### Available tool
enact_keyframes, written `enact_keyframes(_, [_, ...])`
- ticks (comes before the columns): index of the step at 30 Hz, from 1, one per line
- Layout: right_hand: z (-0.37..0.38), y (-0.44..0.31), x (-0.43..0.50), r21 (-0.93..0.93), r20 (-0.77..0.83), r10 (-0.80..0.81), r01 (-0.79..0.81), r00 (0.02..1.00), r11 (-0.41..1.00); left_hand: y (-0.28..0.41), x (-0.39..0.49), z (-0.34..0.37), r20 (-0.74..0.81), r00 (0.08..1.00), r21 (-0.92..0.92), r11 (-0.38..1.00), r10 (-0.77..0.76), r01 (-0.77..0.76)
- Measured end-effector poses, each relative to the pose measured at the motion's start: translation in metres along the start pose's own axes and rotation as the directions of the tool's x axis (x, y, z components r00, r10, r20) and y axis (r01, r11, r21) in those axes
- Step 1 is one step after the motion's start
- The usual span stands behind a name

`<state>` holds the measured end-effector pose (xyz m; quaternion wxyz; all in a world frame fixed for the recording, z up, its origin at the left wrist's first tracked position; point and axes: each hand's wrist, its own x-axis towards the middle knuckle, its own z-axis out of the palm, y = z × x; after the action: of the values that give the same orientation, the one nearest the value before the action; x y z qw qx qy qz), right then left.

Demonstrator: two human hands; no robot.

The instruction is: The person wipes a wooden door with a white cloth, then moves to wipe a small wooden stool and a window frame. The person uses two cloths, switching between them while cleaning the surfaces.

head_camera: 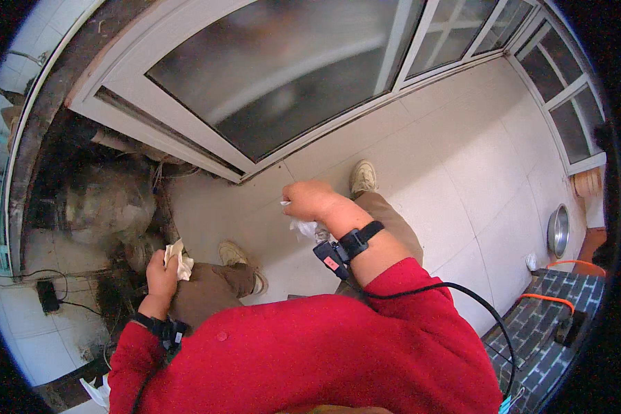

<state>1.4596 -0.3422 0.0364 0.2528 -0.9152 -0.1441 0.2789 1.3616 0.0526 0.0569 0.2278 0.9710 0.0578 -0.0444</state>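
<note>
My left hand (161, 277) grips a crumpled off-white paper or cloth (182, 263) just above my left thigh. Out in front of my body, my right hand (306, 201) is closed around a thin white crumpled material (303, 227). That material looks like plastic film or tissue, and a bit of it pokes out by the fingers. Most of it is hidden behind my wrist. A strapped black device (331, 260) sits on my right forearm, and a second one (172, 334) is on my left wrist.
A white-framed glass door (290, 83) stands ahead, over a pale tiled floor (445, 171). Sooty, dark clutter (108, 202) fills the left side. To the right are a metal basin (559, 231) and a brick-patterned surface (548, 321) with an orange cord (548, 296). A black cable (476, 297) trails from my right arm.
</note>
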Motion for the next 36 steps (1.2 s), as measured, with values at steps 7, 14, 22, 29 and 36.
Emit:
enact_keyframes(7, [0.003, 0.001, 0.002, 0.014, 0.007, -0.051, 0.051, 0.999, 0.999, -0.011, 0.001, 0.004, -0.014, 1.0, -0.017, 1.0, -0.015, 0.014])
enact_keyframes(14, [0.001, 0.001, 0.001, 0.006, 0.002, -0.025, 0.025, 1.0, 1.0, -0.003, 0.003, 0.001, -0.01, 1.0, 0.036, 0.999, 0.028, -0.028])
enact_keyframes(22, [0.004, 0.001, 0.001, -0.028, -0.012, -0.032, 0.031, 0.999, 0.999, -0.005, 0.002, 0.004, -0.051, 0.999, 0.007, 1.0, 0.005, -0.005])
enact_keyframes(29, [0.001, -0.001, 0.0, -0.02, -0.03, -0.064, 0.063, 0.998, 0.998, -0.012, 0.002, 0.005, -0.041, 0.999, -0.019, 0.999, 0.028, -0.029])
enact_keyframes(36, [0.002, 0.001, 0.001, -0.032, -0.036, -0.077, 0.076, 0.996, 0.997, -0.007, 0.001, 0.003, -0.024, 1.0, 0.031, 0.999, 0.009, -0.009])
